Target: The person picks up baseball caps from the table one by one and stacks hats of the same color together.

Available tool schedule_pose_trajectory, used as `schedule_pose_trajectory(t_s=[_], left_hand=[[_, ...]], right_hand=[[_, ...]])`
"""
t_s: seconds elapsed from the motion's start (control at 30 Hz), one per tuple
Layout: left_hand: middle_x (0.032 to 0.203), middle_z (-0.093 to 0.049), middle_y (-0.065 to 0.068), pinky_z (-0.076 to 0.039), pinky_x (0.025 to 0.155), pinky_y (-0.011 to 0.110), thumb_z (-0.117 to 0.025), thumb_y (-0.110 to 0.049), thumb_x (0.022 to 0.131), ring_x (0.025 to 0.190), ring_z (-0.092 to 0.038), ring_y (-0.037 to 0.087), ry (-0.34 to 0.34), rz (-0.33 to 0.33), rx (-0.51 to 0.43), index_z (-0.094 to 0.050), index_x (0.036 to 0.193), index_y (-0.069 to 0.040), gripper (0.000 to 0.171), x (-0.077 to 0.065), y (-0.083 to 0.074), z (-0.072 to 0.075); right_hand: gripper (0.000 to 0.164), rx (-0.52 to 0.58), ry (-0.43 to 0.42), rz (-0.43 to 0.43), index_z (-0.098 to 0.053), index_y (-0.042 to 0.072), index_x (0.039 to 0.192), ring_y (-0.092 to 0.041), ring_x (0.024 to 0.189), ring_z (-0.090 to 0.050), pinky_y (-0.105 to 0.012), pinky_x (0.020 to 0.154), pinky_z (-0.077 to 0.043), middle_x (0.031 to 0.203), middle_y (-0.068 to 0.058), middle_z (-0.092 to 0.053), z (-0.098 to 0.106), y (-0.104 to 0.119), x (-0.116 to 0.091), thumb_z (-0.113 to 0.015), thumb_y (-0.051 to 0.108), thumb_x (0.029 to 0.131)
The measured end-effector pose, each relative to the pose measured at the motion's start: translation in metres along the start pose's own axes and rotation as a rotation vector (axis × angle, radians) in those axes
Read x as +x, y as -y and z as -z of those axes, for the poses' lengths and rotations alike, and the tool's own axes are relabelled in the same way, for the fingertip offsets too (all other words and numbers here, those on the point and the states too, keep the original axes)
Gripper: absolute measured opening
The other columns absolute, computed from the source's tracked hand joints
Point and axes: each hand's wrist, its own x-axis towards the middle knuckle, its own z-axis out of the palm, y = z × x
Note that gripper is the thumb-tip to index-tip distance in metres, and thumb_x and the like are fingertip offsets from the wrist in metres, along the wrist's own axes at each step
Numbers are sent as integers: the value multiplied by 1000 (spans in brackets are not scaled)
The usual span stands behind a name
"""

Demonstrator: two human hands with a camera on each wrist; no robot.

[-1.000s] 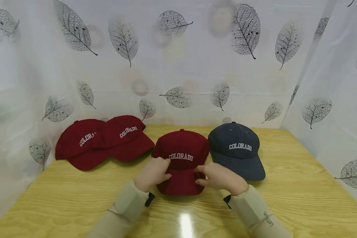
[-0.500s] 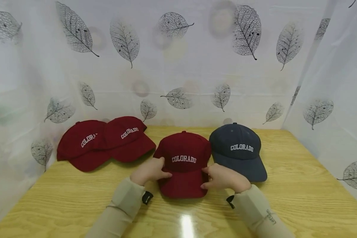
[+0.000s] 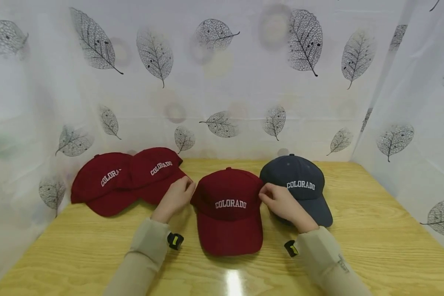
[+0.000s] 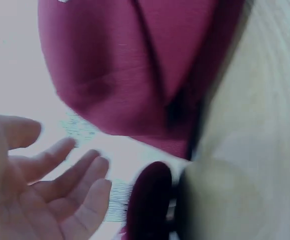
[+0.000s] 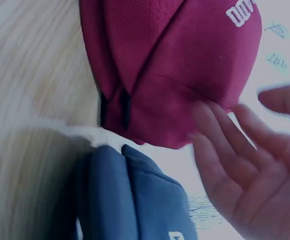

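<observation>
On the table [image 3: 377,213]: the middle cap [image 3: 229,232], one red, between left hand [image 3: 174,198] and right hand [image 3: 284,204].
Left of the middle cap: two red caps [image 3: 129,185], overlapping.
Right of the middle cap: one navy cap [image 3: 307,179], just beside it.
Left hand's fingers: loosely spread, holding nothing, just beside the middle cap.
Right hand's fingers: loosely spread, holding nothing, at the middle cap's side; contact cannot be told.

Head view | red cap [image 3: 229,216], 6 o'clock: matt cloth | navy cap [image 3: 297,193], 4 o'clock: matt cloth | wood table [image 3: 222,273]: glossy
</observation>
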Motion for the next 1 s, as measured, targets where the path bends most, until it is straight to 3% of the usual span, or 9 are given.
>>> schedule_pose_trajectory(t_s=[0.1,0.2,0.4,0.53,0.7,0.8,0.93,1.0], left_hand=[[84,-51,9,-40,71,37,-40,-17,94,79,-48,22,-32,40,-125,-54,95,0,22,10,6,-7],[91,-51,12,-38,74,38,-35,-19,96,84,-47,25,-1,107,-223,-52,102,1,27,20,9,-15],[107,-51,18,-36,84,41,-36,-21,96,98,-47,29,25,169,-310,-50,110,4,32,31,16,-28],[96,-50,16,-37,78,38,-37,-17,96,89,-47,27,3,157,-342,-51,100,5,26,34,17,-29],[77,-36,7,-30,65,31,-33,-11,97,73,-37,21,-38,132,-492,-42,82,0,20,35,12,-29],[75,-31,6,-28,63,30,-31,-10,97,71,-33,19,-72,132,-626,-38,80,-2,21,35,8,-31],[72,-30,5,-27,61,29,-32,-8,96,67,-32,18,-129,119,-734,-36,75,-2,22,33,1,-33],[71,-30,5,-27,60,29,-33,-7,96,66,-32,18,-147,100,-774,-36,74,-3,22,31,-2,-33]], right_hand=[[13,79,-139,-86,-57,2,95,-18,70,-51,-33,63,-41,82,-6,-57,-3,-4,9,-51,12,90],[22,176,-192,-159,-53,-1,106,-24,85,-53,-37,72,-42,97,-13,-57,-7,-8,17,-48,14,91],[39,362,-116,-297,-41,-5,123,-30,105,-46,-42,84,-38,117,-21,-47,-17,-15,26,-42,21,94],[42,433,-78,-323,-38,-5,126,-32,110,-42,-44,89,-34,123,-22,-42,-19,-19,27,-39,24,95],[44,493,-64,-327,-39,-5,125,-31,111,-41,-44,91,-33,121,-21,-43,-18,-22,25,-38,27,96],[42,520,-68,-329,-45,-5,119,-29,103,-46,-42,89,-34,111,-18,-49,-17,-23,25,-38,29,95],[37,555,-80,-339,-50,-5,103,-25,88,-47,-39,80,-36,93,-13,-51,-17,-22,25,-37,29,96],[38,576,-81,-343,-49,-6,103,-26,89,-45,-39,81,-35,95,-15,-49,-16,-22,26,-33,28,97]])
